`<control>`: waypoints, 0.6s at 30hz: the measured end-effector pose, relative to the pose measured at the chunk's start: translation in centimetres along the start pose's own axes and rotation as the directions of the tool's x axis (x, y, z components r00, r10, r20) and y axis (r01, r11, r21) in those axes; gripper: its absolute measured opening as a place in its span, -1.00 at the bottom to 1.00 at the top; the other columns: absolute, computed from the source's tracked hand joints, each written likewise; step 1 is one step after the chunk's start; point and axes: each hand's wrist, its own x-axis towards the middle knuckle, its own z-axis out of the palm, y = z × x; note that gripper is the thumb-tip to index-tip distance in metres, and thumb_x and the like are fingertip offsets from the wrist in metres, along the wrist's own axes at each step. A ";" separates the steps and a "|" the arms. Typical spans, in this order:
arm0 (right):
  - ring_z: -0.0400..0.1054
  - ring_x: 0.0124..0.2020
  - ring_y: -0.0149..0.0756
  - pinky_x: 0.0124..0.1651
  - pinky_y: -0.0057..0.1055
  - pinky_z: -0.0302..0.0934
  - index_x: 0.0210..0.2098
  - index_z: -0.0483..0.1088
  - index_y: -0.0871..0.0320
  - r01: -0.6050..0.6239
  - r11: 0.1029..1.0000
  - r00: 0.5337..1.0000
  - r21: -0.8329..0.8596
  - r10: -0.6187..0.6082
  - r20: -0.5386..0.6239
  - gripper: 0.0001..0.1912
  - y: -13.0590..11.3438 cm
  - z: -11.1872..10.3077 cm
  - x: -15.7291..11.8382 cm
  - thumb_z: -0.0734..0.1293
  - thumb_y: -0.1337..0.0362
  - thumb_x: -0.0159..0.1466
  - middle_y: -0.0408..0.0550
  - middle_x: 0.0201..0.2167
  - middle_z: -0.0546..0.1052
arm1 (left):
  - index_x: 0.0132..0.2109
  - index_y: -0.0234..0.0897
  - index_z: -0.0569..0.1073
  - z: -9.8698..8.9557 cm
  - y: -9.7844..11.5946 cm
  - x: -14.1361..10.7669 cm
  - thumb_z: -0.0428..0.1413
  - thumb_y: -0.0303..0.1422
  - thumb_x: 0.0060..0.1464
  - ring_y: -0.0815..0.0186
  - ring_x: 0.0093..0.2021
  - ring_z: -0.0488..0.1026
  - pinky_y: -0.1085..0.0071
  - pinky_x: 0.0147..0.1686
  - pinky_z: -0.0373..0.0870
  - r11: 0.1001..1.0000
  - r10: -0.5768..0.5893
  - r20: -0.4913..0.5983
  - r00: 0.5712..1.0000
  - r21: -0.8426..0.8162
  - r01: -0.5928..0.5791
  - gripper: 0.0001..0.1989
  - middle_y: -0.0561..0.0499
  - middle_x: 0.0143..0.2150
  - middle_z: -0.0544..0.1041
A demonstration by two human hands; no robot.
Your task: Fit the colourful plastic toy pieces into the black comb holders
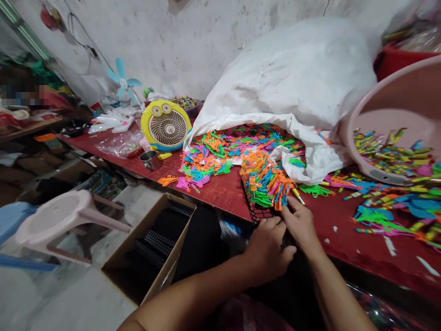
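Both hands work close together at the near edge of a red worktop (223,195). There, a black plastic lattice tray (261,215) sits at the edge, mostly hidden under a dense heap of small orange, green, blue and pink plastic pieces (265,177). The left hand (270,248) lies just at the tray's near end, fingers bent and thumb pointing toward the right — whether its grip is clamped on the tray I cannot tell. The right hand (299,223) reaches in from the other side, its fingertips at the near right corner of the heap; its thumb and fingers are close to each other, but whether they pinch a piece cannot be made out.

Behind the heap, a large white woven sack (292,78) lies on its side, its mouth open toward the person, with more bright loose pieces (206,151) spilling out. To the right, a pale pink plastic tub (389,120) is tipped over, holding short striped tubes (392,154). Left of the sack stand a round yellow fan (165,126) and a metal cup (150,160). Below the worktop — beside the person — is an open cardboard box (169,271) containing black lattice parts (158,243).
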 end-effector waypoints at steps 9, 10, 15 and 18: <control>0.43 0.01 -0.11 0.13 -0.13 0.25 -0.03 0.50 0.11 0.062 0.998 0.996 0.030 -0.064 0.062 -0.59 0.7 -1.3 -0.7 0.35 0.07 0.18 0.04 -0.02 0.56 | 0.01 -0.12 0.51 -5.5 -1.8 0.2 0.07 -0.35 0.23 0.20 -0.04 0.46 0.17 0.05 0.34 0.959 0.205 -0.523 0.828 0.278 -0.062 -0.76 -0.03 -0.07 0.56; 0.42 0.03 -0.11 0.15 -0.14 0.23 -0.02 0.50 0.10 0.095 0.995 0.993 0.031 -0.097 0.067 -0.59 0.7 -1.1 -0.6 0.35 0.09 0.18 0.04 0.00 0.56 | 0.04 -0.14 0.50 -6.4 -2.3 0.7 0.11 -0.34 0.20 0.15 0.04 0.43 0.12 0.10 0.31 0.948 0.217 -0.578 0.787 0.318 -0.028 -0.73 -0.07 0.00 0.53; 0.42 0.02 -0.13 0.11 -0.17 0.25 -0.06 0.51 0.09 0.165 0.985 0.981 0.051 -0.169 0.097 -0.66 1.0 -0.2 0.5 0.32 0.15 0.20 0.02 -0.03 0.57 | 0.35 -0.20 0.13 -8.9 -4.8 3.1 0.17 -0.20 0.15 0.02 0.36 0.15 -0.04 0.31 0.11 0.919 0.258 -0.379 0.888 0.379 -0.106 -0.31 -0.23 0.35 0.22; 0.43 -0.02 -0.13 0.09 -0.19 0.26 -0.10 0.51 0.08 0.134 0.988 0.982 0.073 -0.142 0.121 -0.70 0.9 0.2 1.4 0.32 0.16 0.20 -0.03 -0.09 0.59 | 0.39 -0.19 0.03 -8.7 -5.4 3.5 0.11 -0.20 0.22 0.06 0.38 0.13 -0.02 0.31 0.13 0.923 0.235 -0.339 0.911 0.373 -0.100 -0.31 -0.22 0.38 0.17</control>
